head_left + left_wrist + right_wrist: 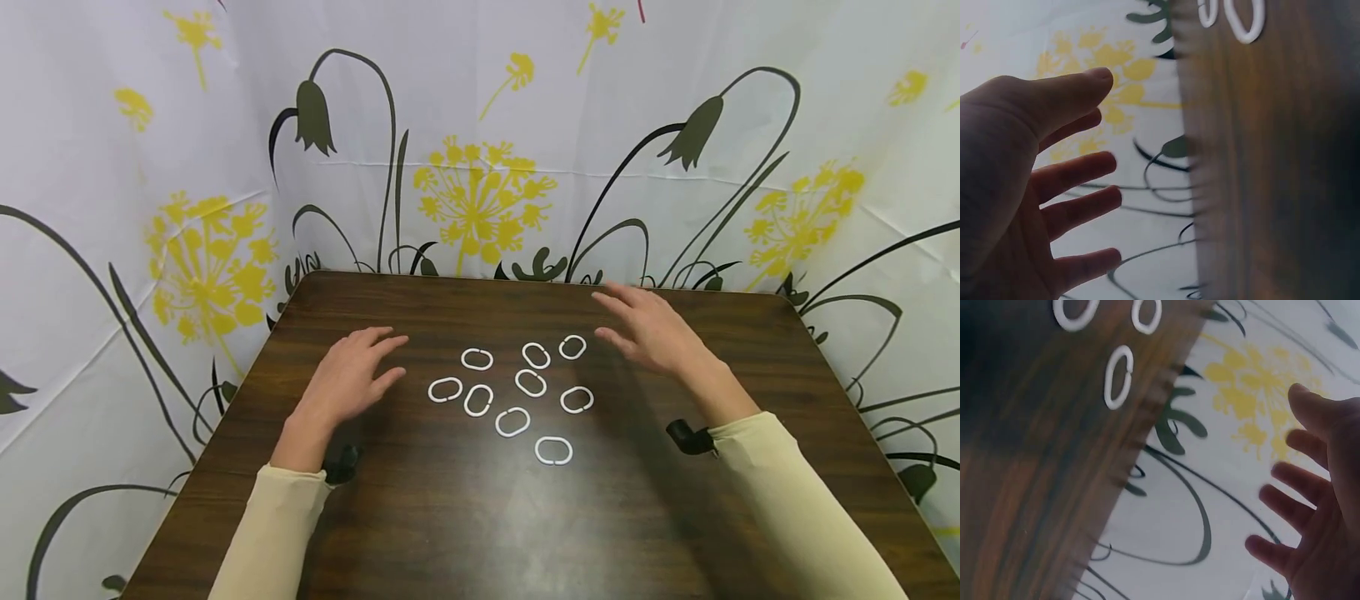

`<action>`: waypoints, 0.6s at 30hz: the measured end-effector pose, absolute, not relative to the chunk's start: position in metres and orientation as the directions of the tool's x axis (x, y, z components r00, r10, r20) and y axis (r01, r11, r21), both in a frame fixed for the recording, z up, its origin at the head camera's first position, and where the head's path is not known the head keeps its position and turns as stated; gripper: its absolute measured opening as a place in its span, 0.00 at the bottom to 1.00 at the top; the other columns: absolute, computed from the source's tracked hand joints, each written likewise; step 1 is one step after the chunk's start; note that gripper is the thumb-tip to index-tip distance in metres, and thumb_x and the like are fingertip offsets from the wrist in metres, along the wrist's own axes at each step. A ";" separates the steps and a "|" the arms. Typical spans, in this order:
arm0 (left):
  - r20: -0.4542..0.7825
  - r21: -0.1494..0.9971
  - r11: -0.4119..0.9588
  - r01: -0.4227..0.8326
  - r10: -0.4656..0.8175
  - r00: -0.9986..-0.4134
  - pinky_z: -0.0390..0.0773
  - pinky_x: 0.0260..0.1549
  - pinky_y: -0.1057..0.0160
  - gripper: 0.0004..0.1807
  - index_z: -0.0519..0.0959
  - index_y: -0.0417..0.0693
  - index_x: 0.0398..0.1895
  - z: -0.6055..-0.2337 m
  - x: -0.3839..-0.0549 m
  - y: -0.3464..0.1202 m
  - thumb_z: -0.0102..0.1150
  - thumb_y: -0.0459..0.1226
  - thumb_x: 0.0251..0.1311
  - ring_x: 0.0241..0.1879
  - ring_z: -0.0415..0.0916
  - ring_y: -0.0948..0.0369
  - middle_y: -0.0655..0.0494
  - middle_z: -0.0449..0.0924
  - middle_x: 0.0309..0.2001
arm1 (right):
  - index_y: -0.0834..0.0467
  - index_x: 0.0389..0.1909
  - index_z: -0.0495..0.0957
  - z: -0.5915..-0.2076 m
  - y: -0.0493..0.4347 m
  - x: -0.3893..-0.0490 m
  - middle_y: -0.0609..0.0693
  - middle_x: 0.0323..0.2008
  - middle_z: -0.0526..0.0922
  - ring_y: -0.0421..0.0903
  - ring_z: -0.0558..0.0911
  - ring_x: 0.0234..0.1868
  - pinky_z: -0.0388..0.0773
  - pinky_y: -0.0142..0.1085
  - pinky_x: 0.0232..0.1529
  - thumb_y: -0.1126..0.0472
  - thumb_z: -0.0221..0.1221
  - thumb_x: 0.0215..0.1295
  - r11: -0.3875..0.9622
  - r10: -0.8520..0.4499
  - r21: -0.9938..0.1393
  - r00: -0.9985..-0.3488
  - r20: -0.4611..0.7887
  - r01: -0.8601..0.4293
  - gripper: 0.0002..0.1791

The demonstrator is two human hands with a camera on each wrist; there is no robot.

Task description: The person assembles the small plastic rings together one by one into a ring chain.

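Observation:
Several white oval rings, each with a small gap in one side, lie loosely grouped on the dark wooden table (420,517). The left hand (345,379) hovers left of the group, nearest to one white ring (432,397); its fingers are spread and hold nothing. To the right, the right hand (648,329) is held over the table with relaxed fingers, also holding nothing, closest to the ring at the back right (563,353). Another ring (553,463) lies nearest the front. Both wrist views show bare palms and separated fingers.
A white curtain (450,83) printed with yellow and dark green flowers hangs behind the table and along its sides. Small black devices (686,437) sit at both wrists, by the pale yellow sleeves (795,500).

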State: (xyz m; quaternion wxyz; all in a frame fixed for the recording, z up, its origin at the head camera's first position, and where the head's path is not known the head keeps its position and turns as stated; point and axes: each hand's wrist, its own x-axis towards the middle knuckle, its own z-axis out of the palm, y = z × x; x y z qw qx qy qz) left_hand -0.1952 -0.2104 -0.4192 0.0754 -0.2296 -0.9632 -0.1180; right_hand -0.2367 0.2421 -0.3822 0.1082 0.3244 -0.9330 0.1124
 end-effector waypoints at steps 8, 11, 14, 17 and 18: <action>0.073 0.256 0.838 0.481 0.480 -0.874 0.76 0.52 0.45 0.18 0.83 0.49 0.53 -0.449 -0.196 -0.190 0.67 0.43 0.61 0.53 0.76 0.50 0.51 0.79 0.52 | 0.56 0.46 0.85 -0.417 0.212 -0.210 0.47 0.39 0.84 0.45 0.84 0.37 0.81 0.44 0.38 0.57 0.65 0.63 0.696 -0.678 -0.174 -0.717 0.162 -0.697 0.12; 0.040 0.266 0.830 0.491 0.499 -0.866 0.77 0.50 0.46 0.17 0.84 0.48 0.51 -0.457 -0.195 -0.184 0.68 0.42 0.60 0.52 0.76 0.51 0.52 0.80 0.50 | 0.55 0.43 0.86 -0.434 0.200 -0.199 0.45 0.36 0.85 0.41 0.83 0.34 0.81 0.41 0.34 0.58 0.66 0.62 0.661 -0.719 -0.194 -0.686 0.113 -0.725 0.10; 0.038 0.251 0.821 0.513 0.521 -0.853 0.78 0.48 0.47 0.17 0.84 0.49 0.50 -0.464 -0.195 -0.178 0.68 0.43 0.60 0.52 0.75 0.51 0.52 0.79 0.51 | 0.53 0.41 0.86 -0.450 0.190 -0.190 0.43 0.34 0.84 0.39 0.82 0.33 0.81 0.39 0.34 0.57 0.66 0.62 0.630 -0.749 -0.216 -0.657 0.085 -0.746 0.08; 0.058 0.233 0.819 0.524 0.526 -0.849 0.79 0.46 0.48 0.16 0.85 0.50 0.50 -0.469 -0.196 -0.171 0.68 0.43 0.59 0.50 0.75 0.52 0.53 0.79 0.50 | 0.51 0.37 0.86 -0.463 0.184 -0.183 0.41 0.32 0.82 0.38 0.81 0.33 0.80 0.38 0.33 0.57 0.66 0.61 0.613 -0.762 -0.222 -0.642 0.087 -0.758 0.05; 0.062 0.229 0.824 0.518 0.519 -0.852 0.79 0.45 0.49 0.16 0.85 0.50 0.49 -0.471 -0.196 -0.170 0.68 0.44 0.59 0.49 0.75 0.52 0.54 0.79 0.49 | 0.50 0.36 0.85 -0.466 0.183 -0.181 0.40 0.32 0.81 0.39 0.80 0.33 0.79 0.38 0.33 0.57 0.67 0.60 0.610 -0.764 -0.220 -0.639 0.093 -0.761 0.05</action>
